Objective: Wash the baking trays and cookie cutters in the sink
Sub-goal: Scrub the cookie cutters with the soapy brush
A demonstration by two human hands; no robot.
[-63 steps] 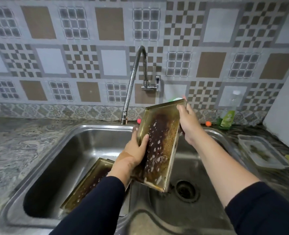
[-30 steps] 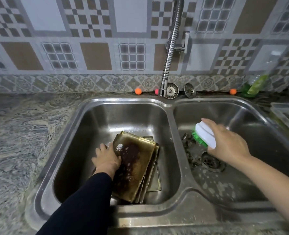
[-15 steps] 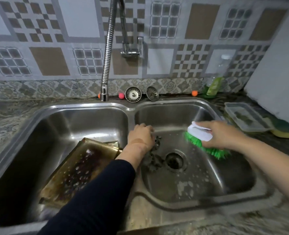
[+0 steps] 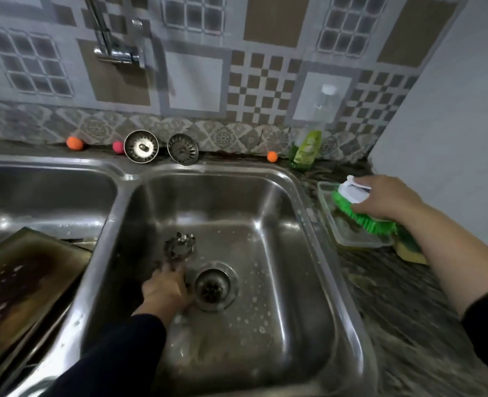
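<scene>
Stained, burnt baking trays [image 4: 28, 279] lean stacked in the left basin [image 4: 51, 196]. On the floor of the right basin [image 4: 280, 253], beside the drain [image 4: 212, 286], lies a small heap of metal cookie cutters [image 4: 179, 246]. My left hand [image 4: 165, 290] reaches down into that basin, and its fingers curl over the nearest cutters, which they partly hide. My right hand [image 4: 386, 197] grips a scrub brush [image 4: 360, 210] with a white handle and green bristles. It holds the brush over a clear plastic container [image 4: 343, 233] on the right counter.
Two metal sink strainers [image 4: 141, 146] lean against the tiled backsplash, with small orange and pink balls [image 4: 74, 143] nearby. A green dish-soap bottle [image 4: 307, 149] stands at the back right. A yellow-green sponge [image 4: 409, 249] lies by the container. The tap [image 4: 116, 50] hangs at upper left.
My right hand has carried the brush out of the right basin to the plastic container on the counter. My left hand has slid down onto the cookie cutters by the drain.
</scene>
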